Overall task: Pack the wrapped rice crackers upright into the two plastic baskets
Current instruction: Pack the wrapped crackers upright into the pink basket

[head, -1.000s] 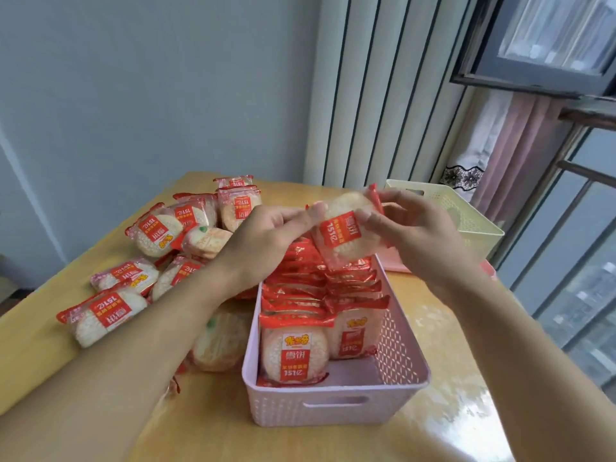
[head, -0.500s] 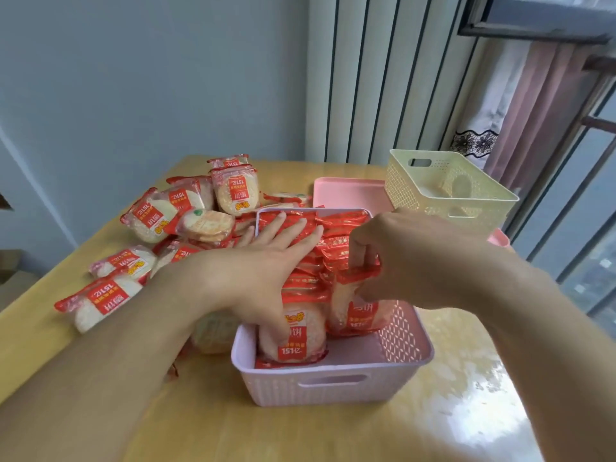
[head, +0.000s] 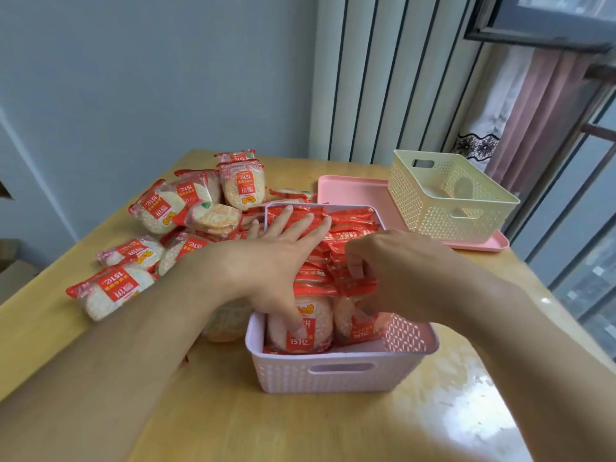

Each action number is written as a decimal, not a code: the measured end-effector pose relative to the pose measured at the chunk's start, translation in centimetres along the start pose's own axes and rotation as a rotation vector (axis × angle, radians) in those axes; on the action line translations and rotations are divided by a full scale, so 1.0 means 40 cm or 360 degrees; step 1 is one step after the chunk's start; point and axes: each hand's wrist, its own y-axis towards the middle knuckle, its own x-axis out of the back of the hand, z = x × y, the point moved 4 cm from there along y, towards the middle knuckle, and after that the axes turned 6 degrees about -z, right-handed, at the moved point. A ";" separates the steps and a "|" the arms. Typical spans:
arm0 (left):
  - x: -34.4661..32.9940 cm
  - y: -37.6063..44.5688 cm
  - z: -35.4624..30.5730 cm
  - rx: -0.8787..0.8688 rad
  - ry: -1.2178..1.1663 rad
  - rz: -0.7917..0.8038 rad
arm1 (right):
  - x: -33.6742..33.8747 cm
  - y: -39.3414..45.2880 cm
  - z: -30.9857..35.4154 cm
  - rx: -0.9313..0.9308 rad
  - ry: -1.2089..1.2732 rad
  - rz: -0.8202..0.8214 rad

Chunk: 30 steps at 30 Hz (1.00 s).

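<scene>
Seating a wrapped cracker (head: 358, 323) into the right-hand row of the pink basket (head: 340, 371), at the end of that row nearest the wearer. Right hand (head: 396, 275) curled over the packet's red top seam, fingers bent down onto it; grip judged a pinch, though fingertips mostly hidden behind the wrappers. Left hand (head: 276, 261) spread flat, fingers straight, laid across the tops of the left row (head: 300, 325), thumb down against the face of the frontmost packet there; judged to be bracing that row so it kept upright.

Pink basket directly under both hands, nearly full: two rows of packets on edge, a narrow gap left at the near wall. Loose pile of crackers (head: 186, 211) lying flat on the desk (head: 300, 428), beyond and outboard of the left hand. Cream basket (head: 446, 201) beyond the right hand, standing on a pink tray (head: 350, 195); appeared almost unfilled, contents not clear through the mesh.

Step in hand: pressing home one packet near the end of the first basket. Next move judged to call for releasing the seam without tipping the packet, then reaching with the left hand to the pile for another; cream basket probably needed soon.
</scene>
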 end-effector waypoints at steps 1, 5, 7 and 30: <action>0.001 -0.001 -0.001 0.0006 -0.0043 -0.0016 | 0.009 -0.005 -0.007 -0.0023 0.0052 0.0019; 0.026 -0.019 0.025 0.0156 -0.0336 -0.0191 | 0.074 -0.019 -0.022 -0.0150 0.0272 -0.0247; 0.049 -0.036 0.098 0.0329 -0.0418 -0.0394 | 0.105 0.005 0.003 -0.0166 0.0453 -0.0478; -0.063 -0.116 0.729 0.1071 -0.2042 -0.1617 | -0.126 0.500 0.353 0.0058 0.0253 0.0189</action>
